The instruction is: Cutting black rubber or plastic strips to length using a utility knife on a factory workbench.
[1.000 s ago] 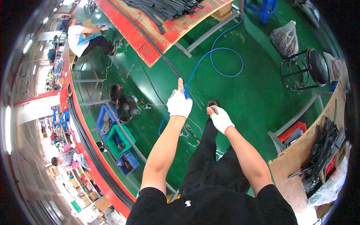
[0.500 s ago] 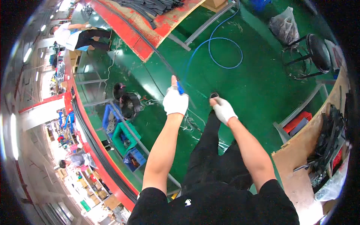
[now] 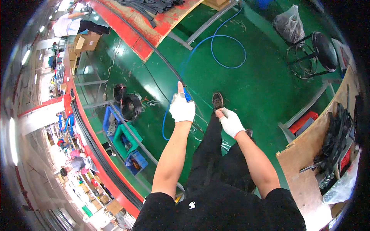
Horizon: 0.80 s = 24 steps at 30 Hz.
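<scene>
My left hand (image 3: 182, 107) wears a white glove with bare fingertips and is closed round a blue hand tool (image 3: 187, 94), mostly hidden by the glove. Its forefinger points forward along the end of a long black strip (image 3: 162, 57), which runs back over the red-topped table (image 3: 139, 47). A blue hose (image 3: 165, 122) passes behind this hand. My right hand (image 3: 231, 122), gloved the same way, is closed in a pinch in front of my thigh. Whatever its fingers hold is too small to make out.
More black strips (image 3: 156, 8) lie on the far table. To the right are a black stool (image 3: 323, 52) and a wooden table (image 3: 304, 169) with black pieces. Blue and green crates (image 3: 124, 140) stand left. The hose (image 3: 243, 57) loops over the green floor. A person (image 3: 67, 27) stands far left.
The view has shifted slightly, and one of my shoes now shows more fully beyond my right hand. More of the blue hose appears left of my left hand. Both hands keep their grip.
</scene>
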Available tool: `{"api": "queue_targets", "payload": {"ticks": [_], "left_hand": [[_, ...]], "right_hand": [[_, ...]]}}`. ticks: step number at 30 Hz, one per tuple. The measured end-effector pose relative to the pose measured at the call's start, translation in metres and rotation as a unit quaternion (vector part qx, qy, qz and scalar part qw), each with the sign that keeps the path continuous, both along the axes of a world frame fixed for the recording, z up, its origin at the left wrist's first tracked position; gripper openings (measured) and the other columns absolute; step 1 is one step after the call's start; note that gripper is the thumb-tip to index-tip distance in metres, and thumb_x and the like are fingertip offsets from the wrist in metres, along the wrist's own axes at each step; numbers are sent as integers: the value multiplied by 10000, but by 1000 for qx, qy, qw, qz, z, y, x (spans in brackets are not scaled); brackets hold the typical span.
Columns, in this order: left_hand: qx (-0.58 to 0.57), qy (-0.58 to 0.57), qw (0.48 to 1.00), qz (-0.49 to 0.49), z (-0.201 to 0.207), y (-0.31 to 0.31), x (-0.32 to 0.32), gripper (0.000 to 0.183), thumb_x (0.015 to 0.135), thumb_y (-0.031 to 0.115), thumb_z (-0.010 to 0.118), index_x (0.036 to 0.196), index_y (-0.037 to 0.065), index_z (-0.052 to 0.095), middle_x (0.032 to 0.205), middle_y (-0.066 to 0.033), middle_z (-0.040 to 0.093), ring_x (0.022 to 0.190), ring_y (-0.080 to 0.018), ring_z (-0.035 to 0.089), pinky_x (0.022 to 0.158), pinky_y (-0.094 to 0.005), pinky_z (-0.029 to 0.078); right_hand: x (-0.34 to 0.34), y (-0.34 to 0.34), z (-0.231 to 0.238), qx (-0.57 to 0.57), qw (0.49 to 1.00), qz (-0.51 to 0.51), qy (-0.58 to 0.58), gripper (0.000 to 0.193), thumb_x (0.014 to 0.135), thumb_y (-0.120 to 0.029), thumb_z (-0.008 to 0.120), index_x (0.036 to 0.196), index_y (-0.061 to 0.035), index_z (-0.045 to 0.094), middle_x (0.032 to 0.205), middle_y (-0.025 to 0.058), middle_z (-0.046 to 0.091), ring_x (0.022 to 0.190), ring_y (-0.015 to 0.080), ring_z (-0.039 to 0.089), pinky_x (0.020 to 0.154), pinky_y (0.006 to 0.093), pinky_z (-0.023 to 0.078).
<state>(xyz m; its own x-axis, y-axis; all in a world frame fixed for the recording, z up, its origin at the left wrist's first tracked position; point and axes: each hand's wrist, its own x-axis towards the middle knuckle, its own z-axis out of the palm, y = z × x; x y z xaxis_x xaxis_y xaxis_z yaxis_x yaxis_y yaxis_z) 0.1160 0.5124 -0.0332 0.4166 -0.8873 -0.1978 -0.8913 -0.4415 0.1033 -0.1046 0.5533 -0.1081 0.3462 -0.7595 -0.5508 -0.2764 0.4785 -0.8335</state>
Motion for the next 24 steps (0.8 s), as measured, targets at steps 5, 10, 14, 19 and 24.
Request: {"api": "queue_targets", "payload": {"ticks": [5,10,14,19,24], "left_hand": [[-16,-37,997,-65,9,-19,-14,948,835,168,699,1694,188,297,1091,-212,670,959,-398,710,887,-499,575],[-35,-33,996,-80,4,4,-22,848,875,154,625,1674,205,347,1030,-245,684,913,-436,715,820,-519,583],[-18,-40,998,-47,25,3,-25,765,931,167,610,1659,173,375,1029,-222,677,927,-397,713,847,-512,587],[-23,-39,999,-7,29,22,-4,846,901,223,666,1680,180,339,1082,-204,676,951,-384,722,862,-505,592],[-33,-1,999,-23,54,10,-24,850,882,220,666,1674,189,357,1104,-217,685,987,-398,720,899,-495,582]], "right_hand": [[11,-5,12,-49,998,22,-9,417,1061,-409,564,1146,-28,710,1041,245,735,1014,402,708,898,440,532],[-21,9,19,-40,998,18,35,449,1054,-417,567,1191,-12,705,1113,244,742,1091,407,703,947,430,530],[-16,8,23,-35,999,15,-9,414,1067,-367,570,1049,20,717,996,196,746,946,316,703,901,399,529],[15,-41,73,62,995,27,-79,391,1077,-357,558,1072,-4,727,934,150,717,884,235,670,850,371,531],[44,-65,79,-121,979,165,25,423,1073,-372,514,1164,-12,717,1056,227,754,1008,405,699,918,454,521]]}}
